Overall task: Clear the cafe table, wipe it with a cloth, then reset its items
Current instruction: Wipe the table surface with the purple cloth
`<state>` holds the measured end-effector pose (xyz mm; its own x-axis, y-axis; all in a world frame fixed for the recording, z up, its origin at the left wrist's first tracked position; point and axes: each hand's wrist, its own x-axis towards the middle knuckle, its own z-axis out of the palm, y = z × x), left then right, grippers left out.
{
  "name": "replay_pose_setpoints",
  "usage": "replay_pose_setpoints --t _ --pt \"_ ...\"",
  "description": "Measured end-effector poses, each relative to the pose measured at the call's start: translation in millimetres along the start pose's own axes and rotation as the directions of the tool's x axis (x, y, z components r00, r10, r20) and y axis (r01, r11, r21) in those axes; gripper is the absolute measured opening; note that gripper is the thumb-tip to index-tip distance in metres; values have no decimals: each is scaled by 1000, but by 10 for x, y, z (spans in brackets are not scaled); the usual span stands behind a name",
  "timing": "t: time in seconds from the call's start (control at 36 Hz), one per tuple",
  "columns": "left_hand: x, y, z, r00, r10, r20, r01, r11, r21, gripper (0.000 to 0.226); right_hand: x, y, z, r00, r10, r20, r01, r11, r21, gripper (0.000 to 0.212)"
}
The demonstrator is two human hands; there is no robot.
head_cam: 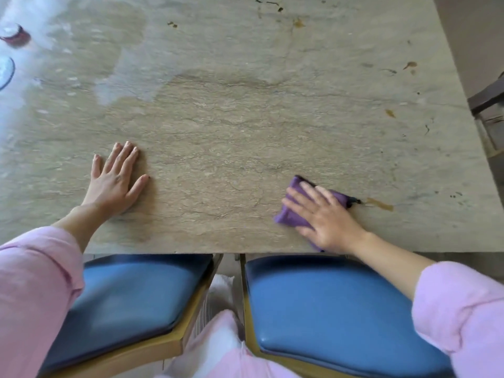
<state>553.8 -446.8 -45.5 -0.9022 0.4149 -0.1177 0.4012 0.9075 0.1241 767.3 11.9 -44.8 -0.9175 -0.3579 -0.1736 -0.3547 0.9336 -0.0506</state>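
Observation:
A beige stone-look cafe table point(245, 118) fills the view. My right hand point(327, 216) lies flat with straight fingers on a folded purple cloth point(291, 216) near the table's front right edge, pressing it to the surface. A brown streak point(380, 204) sits just right of the cloth. My left hand point(116, 180) rests palm down with fingers spread on the bare table at the front left. Brown spots point(409, 65) dot the right side and far edge. A damp sheen point(90, 58) covers the far left.
At the far left edge stand a small dark red object point(15, 35) and part of a glass rim point(5, 73). Two blue-seated chairs point(131, 304) point(332, 304) are tucked under the near edge. A dark chair point(488, 96) stands off the right side.

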Motion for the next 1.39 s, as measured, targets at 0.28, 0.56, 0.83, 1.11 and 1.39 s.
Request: replay_pose_setpoints --t 0.28,0.56,0.83,1.11,1.39 --pt "98 714 31 989 -112 -100 98 986 -138 67 664 -81 -172 748 663 24 -655 732 186 75" --pt "120 2435 298 994 100 -50 -107 981 -160 69 -383 106 13 999 30 13 -30 999 -30 67" --pt "43 2587 370 994 61 -90 -67 996 -59 72 -235 918 -95 561 824 85 -821 540 185 80" --pt "41 2589 363 993 43 -112 -51 996 -78 71 -643 314 87 999 52 9 -52 999 6 67" --pt "38 2609 359 994 26 -108 -35 996 -84 70 -914 1288 26 507 859 73 -854 489 181 75"
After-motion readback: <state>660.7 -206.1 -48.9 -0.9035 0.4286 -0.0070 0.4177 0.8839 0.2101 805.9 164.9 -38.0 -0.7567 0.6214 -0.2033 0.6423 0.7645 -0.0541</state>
